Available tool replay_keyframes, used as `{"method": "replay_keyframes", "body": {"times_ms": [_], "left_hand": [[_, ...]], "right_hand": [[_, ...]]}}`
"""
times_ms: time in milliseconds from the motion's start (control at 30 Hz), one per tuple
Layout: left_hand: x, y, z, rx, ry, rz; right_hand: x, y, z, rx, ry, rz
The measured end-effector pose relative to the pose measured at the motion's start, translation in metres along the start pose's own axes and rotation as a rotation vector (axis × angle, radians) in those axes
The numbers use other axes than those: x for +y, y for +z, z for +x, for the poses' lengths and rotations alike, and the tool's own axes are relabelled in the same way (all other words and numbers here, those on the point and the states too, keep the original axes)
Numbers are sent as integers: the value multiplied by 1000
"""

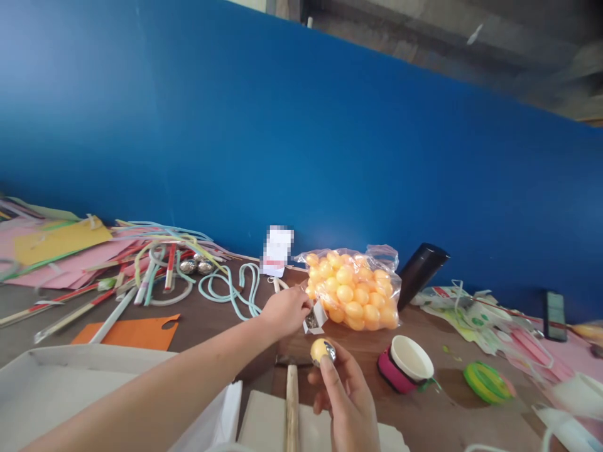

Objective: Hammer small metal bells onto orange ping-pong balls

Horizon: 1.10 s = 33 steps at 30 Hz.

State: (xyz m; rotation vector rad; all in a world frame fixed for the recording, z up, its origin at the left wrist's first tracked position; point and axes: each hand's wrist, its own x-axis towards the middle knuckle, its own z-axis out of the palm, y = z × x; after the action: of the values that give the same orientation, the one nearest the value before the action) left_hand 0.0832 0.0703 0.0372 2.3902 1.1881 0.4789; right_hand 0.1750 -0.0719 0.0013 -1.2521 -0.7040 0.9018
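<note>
Between the thumb and fingers of my right hand (346, 389) is a yellow-orange ball (319, 351), partly covered by a shiny silver patch on its right side. My left hand (289, 311) reaches forward, its fingers curled together at the edge of a small open white box (318, 317) with dark small contents. What those fingertips pinch, if anything, is hidden. Just behind the box lies a clear plastic bag (351, 292) full of yellow-orange balls. Below the left hand is a hammer-like tool with a wooden handle (292, 408), its head partly in shadow.
Left of me are a white tray (85, 364), orange paper (136, 333), light-blue tubing (230, 292), silver balls (205, 267) and coloured sticks. To the right stand a white cup (412, 358) in a magenta sleeve, green tape rolls (487, 382), a black cylinder (421, 270) and a phone (554, 316). A blue partition (292, 138) rises behind.
</note>
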Motion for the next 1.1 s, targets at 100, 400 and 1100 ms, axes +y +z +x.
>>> {"method": "replay_keyframes", "body": {"times_ms": [100, 400, 1100], "left_hand": [[14, 8, 19, -91, -33, 93], [31, 36, 36, -267, -102, 150], [7, 8, -1, 117, 15, -178]], "right_hand": [[-2, -2, 0, -17, -11, -2], [-4, -3, -1, -45, -53, -35], [-4, 2, -3, 10, -14, -39]]}}
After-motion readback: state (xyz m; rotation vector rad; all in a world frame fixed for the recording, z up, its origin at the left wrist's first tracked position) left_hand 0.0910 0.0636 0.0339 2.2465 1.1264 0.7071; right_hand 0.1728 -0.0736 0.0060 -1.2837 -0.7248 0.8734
